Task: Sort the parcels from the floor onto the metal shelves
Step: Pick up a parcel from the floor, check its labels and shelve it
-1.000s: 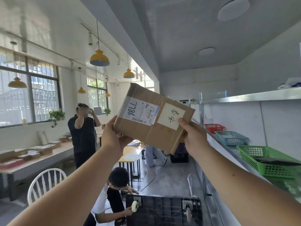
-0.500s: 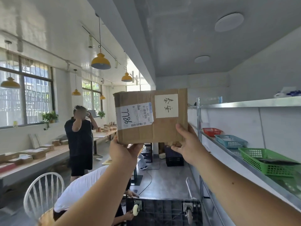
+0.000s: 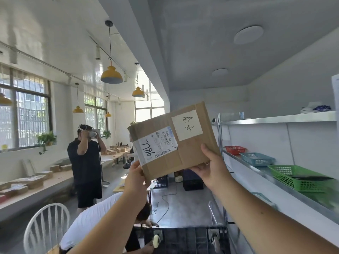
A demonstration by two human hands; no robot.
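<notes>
- I hold a brown cardboard parcel (image 3: 174, 142) up in the air with both hands, flat face toward me and tilted so its right side sits higher.
- My left hand (image 3: 135, 178) grips the lower left corner, fingers curled round the edge.
- My right hand (image 3: 212, 173) holds the lower right corner: the thumb lies up the front face and the fingers wrap underneath.
- The parcel's face carries a white shipping label (image 3: 156, 145) with "7786" written by hand, and a white paper slip (image 3: 187, 124) with handwritten characters near the upper right.
- The parcel is just left of the metal shelves (image 3: 275, 119) and touches none of them.
- On the middle shelf three baskets stand in a row: a red basket (image 3: 235, 149) at the far end, a blue basket (image 3: 257, 159) next, and a green basket (image 3: 297, 177) nearest me.
- Below my arms lies an upturned black trolley (image 3: 183, 239), wheels up.
- A person in a white shirt (image 3: 91, 220) crouches beside it, and a white chair (image 3: 45, 228) stands at the lower left.
- A person in black (image 3: 85, 162) stands beside the long worktop (image 3: 36, 187) under the windows, both hands at a headset.
</notes>
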